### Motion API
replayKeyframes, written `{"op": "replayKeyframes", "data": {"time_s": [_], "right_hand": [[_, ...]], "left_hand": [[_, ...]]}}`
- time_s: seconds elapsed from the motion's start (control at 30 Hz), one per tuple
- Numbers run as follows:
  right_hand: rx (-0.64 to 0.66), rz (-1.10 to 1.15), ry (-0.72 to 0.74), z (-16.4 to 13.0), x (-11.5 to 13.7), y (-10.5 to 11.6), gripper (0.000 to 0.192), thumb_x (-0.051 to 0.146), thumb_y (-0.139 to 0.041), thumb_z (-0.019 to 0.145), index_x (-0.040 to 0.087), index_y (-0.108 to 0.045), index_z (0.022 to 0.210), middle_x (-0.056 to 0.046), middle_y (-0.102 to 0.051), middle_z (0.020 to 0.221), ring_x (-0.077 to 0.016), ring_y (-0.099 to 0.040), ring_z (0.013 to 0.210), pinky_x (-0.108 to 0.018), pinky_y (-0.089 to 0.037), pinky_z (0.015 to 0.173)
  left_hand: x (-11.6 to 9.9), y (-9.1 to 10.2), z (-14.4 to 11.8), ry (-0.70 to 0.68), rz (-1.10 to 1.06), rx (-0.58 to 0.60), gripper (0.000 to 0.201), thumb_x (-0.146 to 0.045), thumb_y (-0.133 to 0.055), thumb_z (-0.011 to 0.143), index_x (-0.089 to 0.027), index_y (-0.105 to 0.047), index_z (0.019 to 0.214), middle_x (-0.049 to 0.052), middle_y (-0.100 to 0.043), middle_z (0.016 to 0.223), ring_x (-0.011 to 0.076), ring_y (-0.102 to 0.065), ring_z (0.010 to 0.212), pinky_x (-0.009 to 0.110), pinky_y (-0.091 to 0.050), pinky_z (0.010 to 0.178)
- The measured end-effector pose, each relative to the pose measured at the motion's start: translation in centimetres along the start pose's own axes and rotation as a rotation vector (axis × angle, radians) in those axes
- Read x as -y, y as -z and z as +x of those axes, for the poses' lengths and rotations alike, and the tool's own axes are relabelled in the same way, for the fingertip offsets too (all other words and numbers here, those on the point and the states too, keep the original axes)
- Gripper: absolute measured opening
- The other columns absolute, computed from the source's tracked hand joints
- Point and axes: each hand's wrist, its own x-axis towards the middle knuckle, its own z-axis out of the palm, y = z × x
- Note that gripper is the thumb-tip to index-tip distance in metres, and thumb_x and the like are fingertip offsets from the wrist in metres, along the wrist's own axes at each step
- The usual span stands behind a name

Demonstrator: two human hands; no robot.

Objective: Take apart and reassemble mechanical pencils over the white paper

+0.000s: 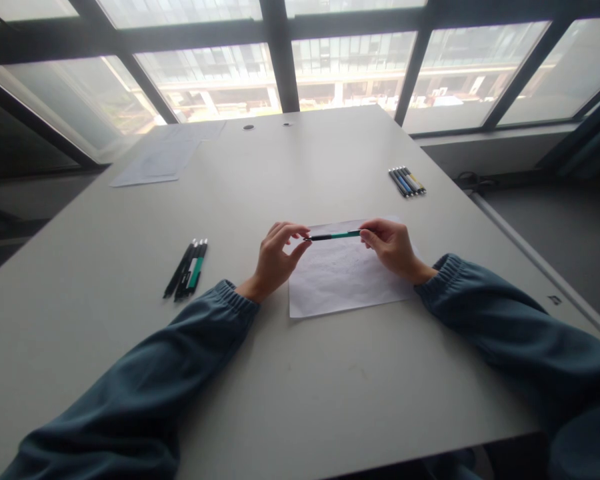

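- Far to the left of the sheet of paper [347, 277], and further back toward the windows, some loose pale papers [165, 157] lie flat on the table [300, 380].
- Nearer me and well left of the sheet, a small bunch of pens [187, 269] lies side by side on the table, dark-bodied, one with a green band; nothing touches them.
- My left hand [275, 260] is raised just off the left edge of the sheet, wrist low, fingers curled; thumb and fingertips pinch the dark end of the pen [334, 235].
- The pen runs level from left to right above the far part of the sheet, black on the left half, green on the right, held up between my two hands and clear of the paper.
- The sheet itself lies flat in front of me, white, with faint marks I cannot read.
- My right hand [391, 247] sits over the right edge of the sheet, closed around the green end of the pen with fingers folded in.
- Beyond the sheet to the right, well apart from it, a second row of pens [407, 181] lies close together near the table's right edge.
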Motion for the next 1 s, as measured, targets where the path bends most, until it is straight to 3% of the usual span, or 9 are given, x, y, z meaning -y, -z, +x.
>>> {"op": "replayKeyframes", "data": {"time_s": [0.53, 0.83, 1.0], "right_hand": [[0.030, 0.013, 0.017, -0.09, 0.08, 0.05, 0.025, 0.042, -0.075, 0.085, 0.017, -0.073, 0.088, -0.002, -0.067, 0.068, -0.0135, -0.060, 0.059, -0.027, -0.049, 0.055], [0.040, 0.005, 0.013, -0.11, 0.37, 0.01, 0.028, 0.045, -0.076, 0.085, 0.017, -0.073, 0.087, -0.002, -0.068, 0.068, -0.0134, -0.060, 0.059, -0.027, -0.050, 0.055], [0.059, 0.004, 0.013, -0.15, 0.36, -0.05, 0.029, 0.046, -0.076, 0.085, 0.017, -0.073, 0.089, -0.002, -0.068, 0.069, -0.0136, -0.060, 0.059, -0.027, -0.050, 0.055]], "left_hand": [[-0.09, 0.04, -0.30, 0.040, -0.055, 0.076, 0.013, -0.019, -0.062, 0.094, -0.019, -0.067, 0.106, 0.003, -0.068, 0.088, 0.0141, -0.062, 0.080, 0.027, -0.051, 0.071], [-0.24, 0.01, -0.62, 0.177, -0.043, 0.098, 0.015, -0.026, -0.060, 0.097, -0.019, -0.069, 0.107, 0.003, -0.070, 0.083, 0.0118, -0.060, 0.073, 0.017, -0.044, 0.053], [-0.44, -0.02, -0.51, 0.213, -0.063, 0.103, 0.021, -0.033, -0.056, 0.100, -0.019, -0.069, 0.108, 0.001, -0.069, 0.074, 0.0106, -0.061, 0.066, 0.016, -0.044, 0.052]]}}
